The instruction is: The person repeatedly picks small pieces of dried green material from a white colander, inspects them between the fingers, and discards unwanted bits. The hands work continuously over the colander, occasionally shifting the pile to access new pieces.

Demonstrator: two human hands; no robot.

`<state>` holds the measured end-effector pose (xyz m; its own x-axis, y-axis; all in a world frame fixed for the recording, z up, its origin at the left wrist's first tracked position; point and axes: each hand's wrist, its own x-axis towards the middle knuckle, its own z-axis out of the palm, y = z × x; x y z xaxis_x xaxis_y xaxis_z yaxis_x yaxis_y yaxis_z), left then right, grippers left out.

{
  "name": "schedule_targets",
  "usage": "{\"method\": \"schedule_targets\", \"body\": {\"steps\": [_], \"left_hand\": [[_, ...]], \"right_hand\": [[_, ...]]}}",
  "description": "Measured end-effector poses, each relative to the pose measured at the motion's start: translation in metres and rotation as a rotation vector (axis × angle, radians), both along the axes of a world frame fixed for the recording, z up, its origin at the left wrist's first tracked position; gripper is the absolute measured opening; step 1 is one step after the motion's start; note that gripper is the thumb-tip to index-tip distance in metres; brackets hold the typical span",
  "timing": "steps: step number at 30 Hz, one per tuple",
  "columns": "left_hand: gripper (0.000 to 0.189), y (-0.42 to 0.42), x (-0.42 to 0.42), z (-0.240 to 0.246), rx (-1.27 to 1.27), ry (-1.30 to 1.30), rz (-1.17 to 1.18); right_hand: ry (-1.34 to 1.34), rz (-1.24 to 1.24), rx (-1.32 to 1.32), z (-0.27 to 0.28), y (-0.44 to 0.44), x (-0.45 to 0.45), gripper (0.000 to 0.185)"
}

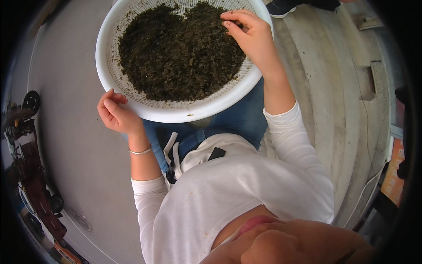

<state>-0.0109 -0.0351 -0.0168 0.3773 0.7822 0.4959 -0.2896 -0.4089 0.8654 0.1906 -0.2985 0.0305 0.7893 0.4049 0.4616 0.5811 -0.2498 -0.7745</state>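
A round white plastic colander basket [184, 115] lies over my lap. It holds a broad heap of damp-looking, dark green-brown plant matter [181, 56], small and crumpled; I cannot tell which plant. My right hand [252, 34] reaches over the basket's right side, thumb and fingertips at the heap's edge. Small bits cling to those fingertips, and whether a piece is pinched between them is unclear. At the near left rim, my left hand [115, 112] is loosely curled, thumb apart from the fingers, with nothing visible in it. A bangle [140, 151] circles the left wrist.
Grey paving [75, 115] stretches to the left, with parked vehicles [36, 165] along the far edge. Pale stone steps [323, 99] run along the right. Another person's black shoe [282, 8] shows at the top right, near the basket. A thin cable [364, 188] trails at the lower right.
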Motion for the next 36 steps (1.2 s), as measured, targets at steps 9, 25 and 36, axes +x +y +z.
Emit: {"method": "schedule_targets", "body": {"steps": [9, 25, 36], "left_hand": [[0.026, 0.004, -0.004, -0.006, 0.144, 0.036, -0.078], [0.022, 0.022, -0.011, -0.014, 0.185, -0.080, -0.278], [0.027, 0.035, -0.021, 0.003, -0.037, -0.088, -0.435]], "right_hand": [[-0.085, -0.035, -0.282, 0.002, 0.006, -0.001, 0.020], [-0.174, 0.069, -0.444, -0.005, 0.006, 0.013, 0.020], [0.143, 0.700, -0.608, 0.028, 0.034, -0.031, 0.019]]}}
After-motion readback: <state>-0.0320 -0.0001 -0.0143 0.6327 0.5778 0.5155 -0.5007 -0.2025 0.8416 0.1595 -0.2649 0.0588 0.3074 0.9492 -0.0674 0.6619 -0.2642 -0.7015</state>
